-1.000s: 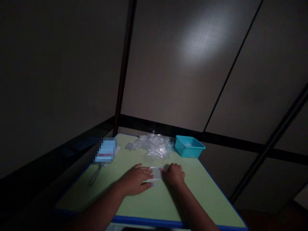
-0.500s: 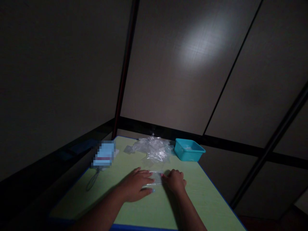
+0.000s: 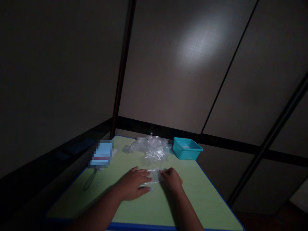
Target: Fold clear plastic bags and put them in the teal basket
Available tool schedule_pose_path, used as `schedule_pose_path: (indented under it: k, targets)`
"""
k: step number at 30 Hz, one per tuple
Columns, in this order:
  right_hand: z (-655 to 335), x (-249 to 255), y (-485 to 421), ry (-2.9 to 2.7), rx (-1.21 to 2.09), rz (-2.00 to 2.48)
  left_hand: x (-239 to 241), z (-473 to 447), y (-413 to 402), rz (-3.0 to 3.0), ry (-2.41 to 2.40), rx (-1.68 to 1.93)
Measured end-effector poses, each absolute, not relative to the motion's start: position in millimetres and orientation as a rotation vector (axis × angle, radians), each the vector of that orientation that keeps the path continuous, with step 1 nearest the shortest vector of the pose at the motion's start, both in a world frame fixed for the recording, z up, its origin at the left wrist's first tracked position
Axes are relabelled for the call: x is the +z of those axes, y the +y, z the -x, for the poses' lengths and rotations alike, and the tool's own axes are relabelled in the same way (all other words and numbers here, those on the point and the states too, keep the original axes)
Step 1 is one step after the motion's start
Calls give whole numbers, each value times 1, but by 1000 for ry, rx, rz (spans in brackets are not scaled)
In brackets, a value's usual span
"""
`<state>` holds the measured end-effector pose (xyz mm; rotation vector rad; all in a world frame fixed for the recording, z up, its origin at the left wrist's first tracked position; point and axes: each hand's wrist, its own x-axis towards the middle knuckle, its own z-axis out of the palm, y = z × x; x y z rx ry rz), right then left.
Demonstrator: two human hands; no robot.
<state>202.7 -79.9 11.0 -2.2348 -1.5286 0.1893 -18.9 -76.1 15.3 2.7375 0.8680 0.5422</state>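
Note:
My left hand [image 3: 135,183] lies flat on the green table [image 3: 154,205], fingers stretched over the left part of a small clear plastic bag [image 3: 154,175]. My right hand [image 3: 172,179] sits just right of it with fingers curled, pinching the bag's right edge. The bag lies between the two hands on the tabletop. Dim light hides what is inside the bag.
A heap of clear plastic bags [image 3: 151,148] lies at the table's far side. A teal tub [image 3: 186,148] stands at the far right corner. A blurred light-blue object [image 3: 101,154] with a thin cord [image 3: 89,181] rests at the left edge. Dark wall panels rise behind.
Both hands stay on the small bag. The view has shifted slightly, and my right hand's fingers have curled more tightly on the bag's edge.

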Motion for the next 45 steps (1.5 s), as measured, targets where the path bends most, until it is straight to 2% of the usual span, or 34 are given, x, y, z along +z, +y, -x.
schedule_pose_path:
  k: [4, 7, 20, 29, 36, 45]
  targets:
    - [-191, 12, -83, -1580, -87, 2309, 16, 19, -77, -2752, 867, 529]
    - [-184, 12, -84, -1599, -174, 2303, 18, 19, -78, -2765, 864, 519]
    - [-193, 7, -79, -1532, 132, 2070, 17, 19, -78, -2757, 863, 530]
    - [-192, 8, -80, -1622, -36, 2175, 18, 18, -80, -2766, 873, 517]
    - [-189, 8, -77, -1599, 85, 2091, 19, 18, -79, -2775, 880, 505]
    - [-186, 6, -71, -1677, -6, 2169, 19, 19, -80, -2769, 856, 507]
